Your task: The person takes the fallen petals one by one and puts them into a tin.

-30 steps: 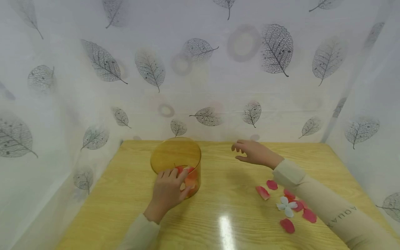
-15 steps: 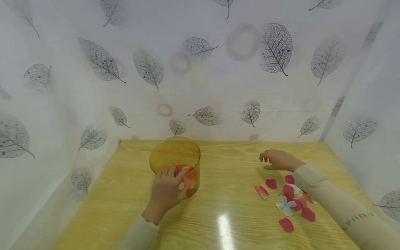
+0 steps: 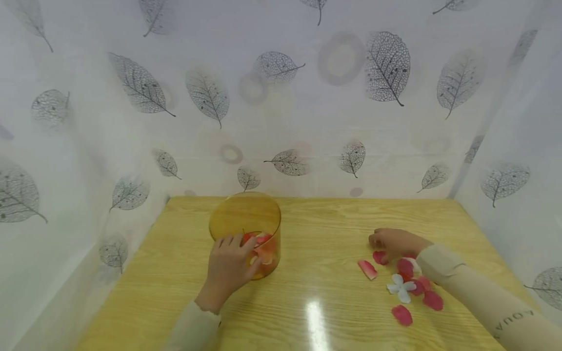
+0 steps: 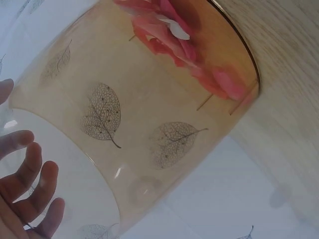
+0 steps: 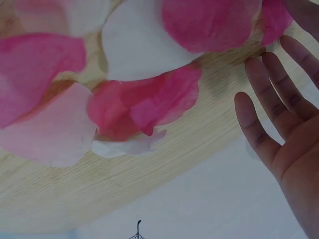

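Note:
A see-through amber cylindrical container (image 3: 246, 209) stands upright at the left of the table. Red, pink and white petals (image 4: 169, 37) lie in its bottom, with thin brown sticks among them. At its near rim is my left hand (image 3: 229, 265), fingers loosely bent and thumb spread to the right; in the left wrist view the fingertips show no firm hold on the wall. To the right, my right hand (image 3: 398, 242) reaches down over loose petals. Its thumb and fingers are close to a magenta petal (image 5: 275, 22); contact is unclear. The other fingers are spread apart.
More petals lie on the wooden table (image 3: 316, 243), including a pink one (image 3: 367, 269), a white four-lobed flower (image 3: 401, 288) and a red petal (image 3: 402, 315) nearest me. Pale leaf-print sheeting (image 3: 307, 112) walls in the back and sides.
My right hand has moved right, then lowered toward the petals on the table. The left hand has stayed by the container, shifting only slightly.

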{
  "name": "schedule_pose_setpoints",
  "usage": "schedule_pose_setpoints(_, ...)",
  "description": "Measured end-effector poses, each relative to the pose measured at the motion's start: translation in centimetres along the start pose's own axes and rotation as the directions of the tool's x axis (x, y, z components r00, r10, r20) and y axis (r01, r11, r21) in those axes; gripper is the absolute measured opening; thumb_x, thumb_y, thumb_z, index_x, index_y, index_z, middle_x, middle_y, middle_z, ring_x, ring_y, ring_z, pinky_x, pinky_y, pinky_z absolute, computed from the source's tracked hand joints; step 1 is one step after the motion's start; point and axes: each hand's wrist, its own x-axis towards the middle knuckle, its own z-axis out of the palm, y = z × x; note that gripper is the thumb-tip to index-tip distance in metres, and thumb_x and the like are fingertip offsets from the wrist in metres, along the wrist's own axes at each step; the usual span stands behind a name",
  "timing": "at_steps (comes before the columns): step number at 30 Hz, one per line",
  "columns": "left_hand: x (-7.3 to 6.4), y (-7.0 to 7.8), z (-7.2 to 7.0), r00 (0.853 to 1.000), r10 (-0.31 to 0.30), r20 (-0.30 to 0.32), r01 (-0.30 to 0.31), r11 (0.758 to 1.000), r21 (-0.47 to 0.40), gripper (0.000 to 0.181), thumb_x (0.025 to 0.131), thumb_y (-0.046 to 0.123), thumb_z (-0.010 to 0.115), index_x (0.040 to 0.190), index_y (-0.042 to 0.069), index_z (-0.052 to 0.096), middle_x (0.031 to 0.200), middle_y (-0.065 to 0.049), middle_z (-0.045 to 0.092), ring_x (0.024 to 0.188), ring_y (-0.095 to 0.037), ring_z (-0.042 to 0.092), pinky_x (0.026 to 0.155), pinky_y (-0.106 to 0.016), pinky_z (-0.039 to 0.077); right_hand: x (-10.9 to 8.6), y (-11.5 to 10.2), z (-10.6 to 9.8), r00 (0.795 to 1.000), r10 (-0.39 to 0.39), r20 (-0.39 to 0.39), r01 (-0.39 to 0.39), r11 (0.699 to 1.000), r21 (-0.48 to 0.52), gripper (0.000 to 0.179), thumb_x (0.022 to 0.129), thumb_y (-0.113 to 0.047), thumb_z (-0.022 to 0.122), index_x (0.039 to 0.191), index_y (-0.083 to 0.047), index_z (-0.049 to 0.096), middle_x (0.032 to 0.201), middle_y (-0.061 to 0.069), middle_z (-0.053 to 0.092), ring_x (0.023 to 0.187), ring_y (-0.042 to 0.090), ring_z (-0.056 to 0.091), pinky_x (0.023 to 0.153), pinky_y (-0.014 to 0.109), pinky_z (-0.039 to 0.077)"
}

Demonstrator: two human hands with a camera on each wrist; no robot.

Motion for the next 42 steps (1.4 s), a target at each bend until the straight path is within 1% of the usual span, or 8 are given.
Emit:
schedule_pose_setpoints(8, -0.1, 0.1, 0.1, 0.999, -0.009, -0.037, 0.009, 1.000, -0.012, 0.039, 0.065, 0.043, 0.074, 0.092, 0.017, 0.065, 0.076, -0.007, 0.064, 0.065, -0.028, 0.061, 0.058, -0.040, 0.049, -0.1, -0.4, -0.2, 0.998, -0.063, -0.026, 0.063, 0.998, -0.013, 0.031, 0.065, -0.013, 0.082, 0.079, -0.017, 0.055, 0.076, -0.007, 0.044, 0.066, 0.003, 0.038, 0.060, 0.021, 0.038)
schedule_pose_setpoints(14, -0.1, 0.2, 0.0, 1.000, -0.010, -0.012, 0.010, 1.000, -0.004, 0.037, 0.065, 0.042, 0.075, 0.091, 0.017, 0.065, 0.078, -0.007, 0.065, 0.067, -0.026, 0.062, 0.063, -0.041, 0.051, -0.1, -0.5, -0.2, 0.994, -0.106, -0.039, 0.105, 0.994, -0.024, 0.031, 0.065, -0.012, 0.082, 0.071, -0.015, 0.051, 0.070, -0.006, 0.043, 0.063, 0.002, 0.033, 0.057, 0.019, 0.033)
schedule_pose_setpoints(16, -0.1, 0.2, -0.1, 1.000, -0.011, 0.002, 0.011, 1.000, -0.001, 0.036, 0.065, 0.041, 0.076, 0.089, 0.017, 0.065, 0.078, -0.007, 0.065, 0.067, -0.025, 0.062, 0.065, -0.041, 0.051, -0.1, -0.5, -0.2, 0.994, -0.100, -0.037, 0.099, 0.995, -0.018, 0.031, 0.066, -0.011, 0.081, 0.069, -0.015, 0.050, 0.068, -0.007, 0.043, 0.062, 0.002, 0.033, 0.057, 0.019, 0.033)
schedule_pose_setpoints(23, -0.1, 0.2, -0.2, 1.000, -0.009, 0.006, 0.009, 1.000, 0.004, 0.036, 0.065, 0.040, 0.077, 0.089, 0.017, 0.065, 0.078, -0.007, 0.066, 0.068, -0.025, 0.062, 0.068, -0.041, 0.051, -0.2, -0.6, -0.3, 0.995, -0.092, -0.041, 0.093, 0.995, 0.029, 0.028, 0.071, -0.003, 0.074, 0.071, -0.015, 0.048, 0.062, -0.008, 0.045, 0.060, 0.000, 0.035, 0.056, 0.018, 0.033)
schedule_pose_setpoints(29, -0.2, 0.2, -0.1, 1.000, -0.019, 0.004, 0.019, 1.000, -0.006, 0.035, 0.066, 0.040, 0.075, 0.090, 0.017, 0.065, 0.078, -0.007, 0.066, 0.068, -0.026, 0.062, 0.065, -0.041, 0.050, 0.0, -0.2, -0.2, 0.994, -0.089, -0.056, 0.089, 0.996, -0.004, 0.027, 0.075, -0.004, 0.073, 0.076, -0.017, 0.048, 0.063, -0.010, 0.043, 0.060, 0.000, 0.037, 0.057, 0.018, 0.034)
schedule_pose_setpoints(34, -0.2, 0.3, 0.0, 1.000, -0.024, -0.003, 0.024, 1.000, -0.015, 0.036, 0.065, 0.039, 0.075, 0.091, 0.017, 0.065, 0.079, -0.008, 0.067, 0.068, -0.027, 0.062, 0.065, -0.042, 0.050, 0.1, -0.3, -0.8, 0.993, -0.113, -0.046, 0.112, 0.993, -0.027, 0.022, 0.076, -0.003, 0.072, 0.076, -0.015, 0.054, 0.066, -0.010, 0.048, 0.062, 0.001, 0.039, 0.058, 0.019, 0.036)
schedule_pose_setpoints(38, -0.2, 0.2, 0.1, 1.000, -0.023, -0.010, 0.023, 1.000, -0.018, 0.036, 0.067, 0.041, 0.074, 0.092, 0.017, 0.066, 0.079, -0.008, 0.067, 0.068, -0.028, 0.062, 0.065, -0.042, 0.050, 0.3, -0.3, -1.5, 0.986, -0.153, -0.068, 0.151, 0.988, -0.038, 0.021, 0.073, 0.001, 0.069, 0.071, -0.016, 0.057, 0.065, -0.011, 0.049, 0.062, 0.000, 0.039, 0.058, 0.018, 0.037)
schedule_pose_setpoints(42, -0.3, 0.2, 0.2, 1.000, -0.022, -0.012, 0.022, 1.000, -0.021, 0.035, 0.067, 0.041, 0.073, 0.091, 0.017, 0.065, 0.077, -0.007, 0.066, 0.067, -0.027, 0.062, 0.065, -0.042, 0.049, 0.9, -0.7, -2.9, 0.984, -0.148, -0.094, 0.144, 0.988, -0.053, 0.022, 0.074, 0.000, 0.068, 0.069, -0.017, 0.057, 0.064, -0.012, 0.049, 0.061, -0.001, 0.039, 0.058, 0.018, 0.037)
